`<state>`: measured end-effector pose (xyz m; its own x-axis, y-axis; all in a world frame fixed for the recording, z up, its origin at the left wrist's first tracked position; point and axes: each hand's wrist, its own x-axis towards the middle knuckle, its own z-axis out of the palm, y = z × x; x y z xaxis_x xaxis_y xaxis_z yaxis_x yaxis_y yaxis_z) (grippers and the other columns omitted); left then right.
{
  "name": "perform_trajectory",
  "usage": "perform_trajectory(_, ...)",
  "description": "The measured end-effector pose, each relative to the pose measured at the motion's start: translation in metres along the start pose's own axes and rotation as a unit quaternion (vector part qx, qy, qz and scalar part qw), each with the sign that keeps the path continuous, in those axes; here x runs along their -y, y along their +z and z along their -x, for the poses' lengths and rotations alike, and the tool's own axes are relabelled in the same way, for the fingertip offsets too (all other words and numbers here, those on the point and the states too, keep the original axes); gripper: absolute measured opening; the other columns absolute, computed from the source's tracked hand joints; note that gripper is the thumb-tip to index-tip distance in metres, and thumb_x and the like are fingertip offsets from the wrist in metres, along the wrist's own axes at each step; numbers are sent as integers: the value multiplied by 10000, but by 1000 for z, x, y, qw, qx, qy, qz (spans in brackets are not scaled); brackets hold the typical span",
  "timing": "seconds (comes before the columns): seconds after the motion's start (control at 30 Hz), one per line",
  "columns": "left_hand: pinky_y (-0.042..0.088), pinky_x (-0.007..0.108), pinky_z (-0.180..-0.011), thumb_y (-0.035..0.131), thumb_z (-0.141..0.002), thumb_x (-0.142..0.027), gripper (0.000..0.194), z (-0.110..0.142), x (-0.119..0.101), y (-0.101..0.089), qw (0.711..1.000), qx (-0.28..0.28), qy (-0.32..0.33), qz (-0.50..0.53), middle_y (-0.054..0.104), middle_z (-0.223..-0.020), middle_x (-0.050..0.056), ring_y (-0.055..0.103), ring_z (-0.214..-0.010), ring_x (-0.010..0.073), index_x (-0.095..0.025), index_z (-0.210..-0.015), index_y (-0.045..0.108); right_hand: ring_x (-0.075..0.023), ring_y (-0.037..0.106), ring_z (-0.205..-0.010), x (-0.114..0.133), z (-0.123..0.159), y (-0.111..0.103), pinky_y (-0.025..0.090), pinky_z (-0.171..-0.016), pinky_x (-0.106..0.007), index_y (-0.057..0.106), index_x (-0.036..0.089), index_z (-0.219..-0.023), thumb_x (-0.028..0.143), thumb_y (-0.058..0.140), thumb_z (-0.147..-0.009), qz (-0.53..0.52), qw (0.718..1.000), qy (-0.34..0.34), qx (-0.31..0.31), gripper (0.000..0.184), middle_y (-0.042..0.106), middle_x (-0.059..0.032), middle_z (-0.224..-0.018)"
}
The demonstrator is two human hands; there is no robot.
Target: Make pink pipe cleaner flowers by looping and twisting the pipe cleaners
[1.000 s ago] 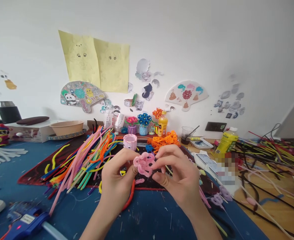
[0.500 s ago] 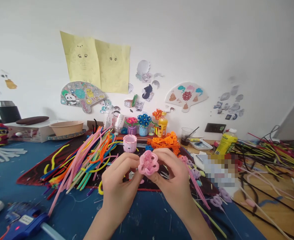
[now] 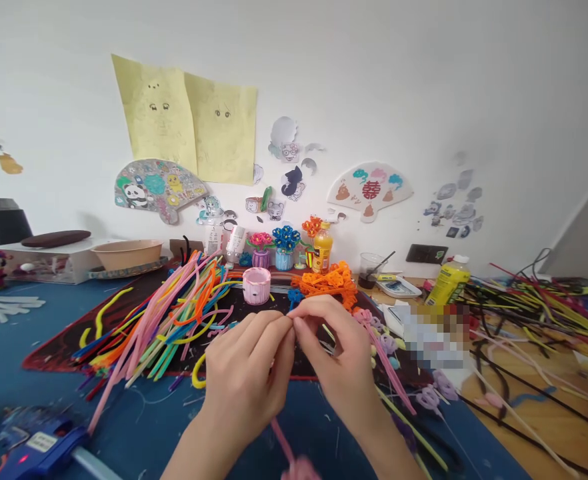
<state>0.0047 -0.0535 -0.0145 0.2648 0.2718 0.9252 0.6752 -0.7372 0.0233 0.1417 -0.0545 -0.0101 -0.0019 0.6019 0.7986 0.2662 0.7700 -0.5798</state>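
Observation:
A pink pipe-cleaner flower (image 3: 301, 469) hangs head down at the bottom edge, partly cut off and blurred. Its pink stem runs up into my left hand (image 3: 251, 380), whose fingers are closed around it. My right hand (image 3: 337, 363) pinches thumb and forefinger together right at the left fingertips; whatever lies between them is too small or hidden to make out. Just beyond the hands stands a small pink-and-white pot (image 3: 257, 287).
Left lies a heap of coloured pipe cleaners (image 3: 159, 320); a blue glue gun (image 3: 44, 443) with a red light is at the lower left. Orange pipe-cleaner pieces (image 3: 331, 285), flower pots (image 3: 284, 259) and an orange drink bottle (image 3: 323, 248) stand behind. A yellow bottle (image 3: 447, 281) is right.
The pink flower has turned from facing me between both hands to hanging down below them. My right hand has shifted its grip to a pinch by the left fingertips.

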Motion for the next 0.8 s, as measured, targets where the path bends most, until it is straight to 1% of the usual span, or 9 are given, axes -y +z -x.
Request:
perform_trajectory(0.03,424,245,-601,534,-878,-120,87,1,0,3,1000,17,-20,-5,687,-810,53,619,-667,147,-153,-891,614,-165,614,-774,-1,1,4,490,-672,-268,655,202,-902,149,523,-903,7,1000,12,-15,143,659,-41,-869)
perform_trajectory(0.17,403,259,-590,504,-912,-204,172,-1,8,5,984,136,-108,-45,683,-765,47,628,-680,177,-160,-840,654,-175,624,-769,-18,1,10,482,-666,-278,681,186,-933,112,488,-872,86,992,85,34,215,667,-56,-899)
perform_trajectory(0.27,424,246,-627,546,-896,-222,138,-4,17,-7,958,209,-178,79,692,-773,22,620,-687,159,-178,-842,666,-172,631,-741,-34,1,6,469,-646,-274,698,189,-896,106,499,-842,114,981,129,89,222,694,-44,-874)
perform_trajectory(0.37,447,230,-669,579,-861,-148,110,2,22,-23,880,385,-165,222,681,-845,5,612,-750,148,-205,-836,670,-164,615,-671,-45,2,3,456,-613,-272,706,187,-856,116,493,-827,148,974,148,84,226,690,-37,-809)
perform_trajectory(0.5,435,272,-769,705,-739,-75,204,21,18,-27,836,501,-112,195,637,-957,16,571,-931,197,-221,-876,666,-148,577,-595,-51,2,4,435,-547,-251,709,189,-859,145,489,-829,135,974,162,86,226,678,-32,-767)
perform_trajectory(0.57,418,279,-781,714,-746,-85,143,25,16,-22,828,518,-107,187,630,-924,13,555,-931,197,-208,-799,662,-148,576,-600,-52,2,4,438,-550,-249,713,190,-851,147,490,-825,120,975,165,89,229,678,-34,-767)
perform_trajectory(0.63,401,283,-779,682,-786,-93,120,21,15,-18,836,500,-108,200,630,-864,6,546,-889,185,-199,-733,659,-148,584,-605,-52,0,2,449,-565,-252,714,189,-838,141,485,-816,95,977,172,88,236,680,-37,-774)
perform_trajectory(0.7,397,286,-771,651,-823,-126,123,10,15,-15,860,437,-138,226,635,-820,7,543,-847,177,-195,-722,665,-144,594,-601,-51,-2,-1,464,-578,-254,714,182,-841,130,470,-807,48,977,195,77,252,677,-39,-773)
perform_trajectory(0.8,415,283,-745,647,-837,-216,102,-10,16,-12,881,305,-233,277,658,-806,24,561,-813,179,-174,-748,673,-137,598,-606,-46,-7,-5,476,-575,-245,712,185,-908,143,520,-783,-49,973,218,62,233,664,-30,-788)
